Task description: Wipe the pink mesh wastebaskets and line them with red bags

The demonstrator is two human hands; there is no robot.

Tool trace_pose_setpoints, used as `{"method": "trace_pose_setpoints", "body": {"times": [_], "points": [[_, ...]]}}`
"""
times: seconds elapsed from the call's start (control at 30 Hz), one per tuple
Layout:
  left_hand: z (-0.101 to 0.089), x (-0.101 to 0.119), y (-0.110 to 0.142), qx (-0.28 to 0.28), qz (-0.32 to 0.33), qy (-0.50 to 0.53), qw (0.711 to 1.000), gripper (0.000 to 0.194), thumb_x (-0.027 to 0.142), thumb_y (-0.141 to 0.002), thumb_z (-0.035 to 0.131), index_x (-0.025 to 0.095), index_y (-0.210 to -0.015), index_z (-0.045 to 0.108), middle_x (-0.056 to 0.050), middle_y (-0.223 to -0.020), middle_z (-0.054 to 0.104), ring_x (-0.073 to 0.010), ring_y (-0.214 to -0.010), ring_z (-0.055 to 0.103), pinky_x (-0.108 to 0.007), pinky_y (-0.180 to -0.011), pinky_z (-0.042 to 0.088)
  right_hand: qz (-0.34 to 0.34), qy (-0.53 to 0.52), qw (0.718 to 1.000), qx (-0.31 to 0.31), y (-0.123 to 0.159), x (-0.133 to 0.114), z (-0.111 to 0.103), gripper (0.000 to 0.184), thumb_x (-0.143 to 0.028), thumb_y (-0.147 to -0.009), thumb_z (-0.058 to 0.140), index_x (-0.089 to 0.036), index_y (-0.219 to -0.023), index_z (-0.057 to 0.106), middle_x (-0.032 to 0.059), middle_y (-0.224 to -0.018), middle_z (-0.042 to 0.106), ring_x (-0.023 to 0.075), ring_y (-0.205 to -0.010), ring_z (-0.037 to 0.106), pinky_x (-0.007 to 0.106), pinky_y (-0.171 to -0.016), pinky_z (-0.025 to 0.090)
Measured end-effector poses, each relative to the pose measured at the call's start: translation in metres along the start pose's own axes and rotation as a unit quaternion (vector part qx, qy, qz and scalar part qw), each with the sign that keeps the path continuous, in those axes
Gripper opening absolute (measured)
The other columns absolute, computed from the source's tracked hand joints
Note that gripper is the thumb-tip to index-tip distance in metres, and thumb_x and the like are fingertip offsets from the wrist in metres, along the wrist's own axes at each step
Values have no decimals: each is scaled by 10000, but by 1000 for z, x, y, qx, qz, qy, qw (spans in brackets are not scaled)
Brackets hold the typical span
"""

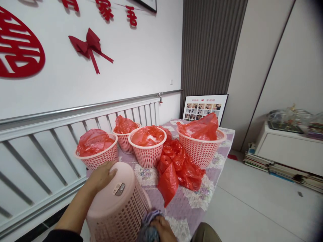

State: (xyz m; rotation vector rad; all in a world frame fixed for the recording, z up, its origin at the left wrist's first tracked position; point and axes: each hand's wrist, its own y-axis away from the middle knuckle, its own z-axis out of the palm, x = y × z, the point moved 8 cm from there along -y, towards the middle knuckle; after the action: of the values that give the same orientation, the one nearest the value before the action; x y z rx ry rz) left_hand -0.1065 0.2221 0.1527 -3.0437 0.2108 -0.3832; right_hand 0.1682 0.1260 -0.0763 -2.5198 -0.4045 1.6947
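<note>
A pink perforated plastic basket (133,215) lies tipped over at the near end of the table, its solid bottom with a label facing up and toward me. My left hand (102,176) grips the edge of that bottom, thumb lying across it. In my right hand (164,228) is a bunched blue-purple cloth (148,227), pressed close to the basket's rim side; part of this hand is cut off by the lower frame edge. Just beyond stand more pink baskets (148,156) lined with red plastic bags (96,141).
A roll of red plastic bags (166,171) and loose red bags (189,171) lie on the flowered tablecloth (181,215). A white radiator (45,161) runs along the left. A photo board (219,101) leans behind the table; a white cabinet (290,144) stands right.
</note>
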Motion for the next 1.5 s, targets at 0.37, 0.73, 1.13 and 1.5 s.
{"method": "trace_pose_setpoints", "body": {"times": [0.37,0.73,1.13,1.5], "points": [[0,-2,-2,-1,-10,-12,1000,647,442,-916,346,100,-1438,516,-160,-1497,563,-291,-1391,505,-446,-1206,343,-160,-60,985,31,-38,-116,-2,675,-71,-640,556,-249,-1285,639,103,-1465,528,288,-1403,484,433,-1176,397],[0,-1,-1,8,4,6,1000,582,423,-925,379,142,-1405,552,-142,-1473,591,-284,-1364,529,-457,-1199,352,5,38,997,-64,-11,6,20,616,-14,-495,519,-194,-1056,697,126,-1223,692,323,-1187,623,457,-1073,465],[4,-6,-4,4,-5,2,1000,644,442,-916,362,94,-1435,519,-168,-1492,563,-298,-1386,507,-468,-1215,327,-78,-117,990,18,-73,-121,-5,699,-121,-752,541,-221,-1444,548,102,-1575,476,244,-1489,394,472,-1263,266],[-1,-2,-2,5,11,22,1000,596,429,-915,383,137,-1406,555,-138,-1464,595,-283,-1364,528,-472,-1213,336,53,-145,987,42,-32,18,20,583,-163,-716,571,-182,-1286,693,118,-1335,705,310,-1287,618,529,-1190,373]]}}
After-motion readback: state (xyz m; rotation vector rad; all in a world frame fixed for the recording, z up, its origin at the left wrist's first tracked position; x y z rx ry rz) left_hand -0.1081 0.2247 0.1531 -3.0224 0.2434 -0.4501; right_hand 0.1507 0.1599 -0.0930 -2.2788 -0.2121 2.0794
